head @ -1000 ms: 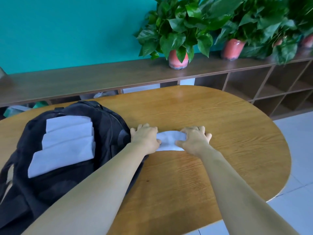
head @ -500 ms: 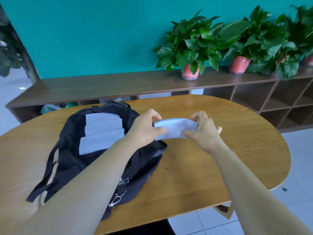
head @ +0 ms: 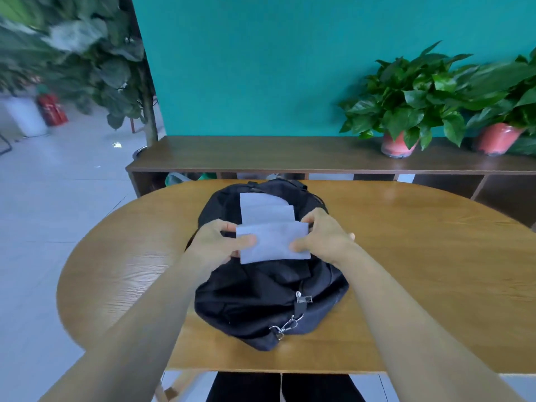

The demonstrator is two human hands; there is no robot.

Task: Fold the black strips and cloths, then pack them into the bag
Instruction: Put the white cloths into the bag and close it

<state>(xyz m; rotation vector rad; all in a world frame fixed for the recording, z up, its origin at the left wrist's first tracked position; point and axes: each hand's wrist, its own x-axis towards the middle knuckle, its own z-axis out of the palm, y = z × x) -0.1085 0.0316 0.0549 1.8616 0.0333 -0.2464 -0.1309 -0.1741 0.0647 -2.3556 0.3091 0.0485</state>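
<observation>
A black backpack (head: 261, 297) lies flat in the middle of the wooden table (head: 420, 271). On its upper half rest folded pale cloths (head: 265, 208), overlapping like steps. I hold another folded pale cloth (head: 272, 242) over the bag, just in front of those. My left hand (head: 220, 242) pinches its left edge with the thumb on top. My right hand (head: 322, 239) pinches its right edge the same way. No black strips are visible.
A metal clip and zipper pull (head: 293, 320) hang at the bag's near end. Behind the table runs a low brown shelf unit (head: 261, 155) with two potted plants (head: 403, 111) at the right. A large leafy plant (head: 110, 68) stands at the left.
Both hands lifted the folded cloth off the table and carried it left over the backpack. My view swung left, so the bag now sits centred.
</observation>
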